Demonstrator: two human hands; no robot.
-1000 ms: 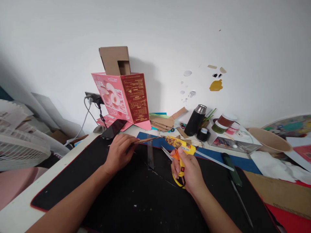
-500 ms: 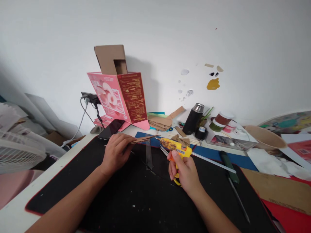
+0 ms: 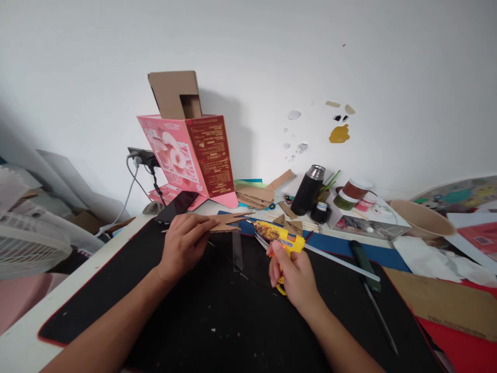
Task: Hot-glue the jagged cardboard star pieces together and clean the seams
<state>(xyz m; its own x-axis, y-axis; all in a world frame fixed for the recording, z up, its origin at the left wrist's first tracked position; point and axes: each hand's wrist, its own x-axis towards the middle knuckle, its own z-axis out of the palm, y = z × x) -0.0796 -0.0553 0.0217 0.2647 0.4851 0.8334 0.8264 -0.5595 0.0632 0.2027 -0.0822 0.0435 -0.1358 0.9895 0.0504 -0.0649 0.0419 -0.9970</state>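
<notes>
My left hand (image 3: 185,243) grips a brown cardboard piece (image 3: 223,223) whose right end splits into two pointed prongs. In my right hand (image 3: 291,269) is a yellow hot glue gun (image 3: 285,239), its nozzle pointing left toward the upper prong's tip. A long translucent glue stick (image 3: 341,263) sticks out of the gun's back. Whether the nozzle touches the cardboard I cannot tell. Beneath the cardboard a clear ruler (image 3: 237,254) lies on the black mat (image 3: 217,321). Scissors with yellow handles (image 3: 281,290) are partly hidden behind my right hand.
A pink box (image 3: 176,155) stands at the back left, a phone (image 3: 176,206) in front of it. Cardboard scraps (image 3: 256,196), a black thermos (image 3: 308,189) and paint jars (image 3: 351,191) line the back. A green-handled craft knife (image 3: 373,290) lies on the right.
The cardboard piece has tilted in my left hand, so its flat face and two prongs now show. My right hand with the glue gun has barely moved.
</notes>
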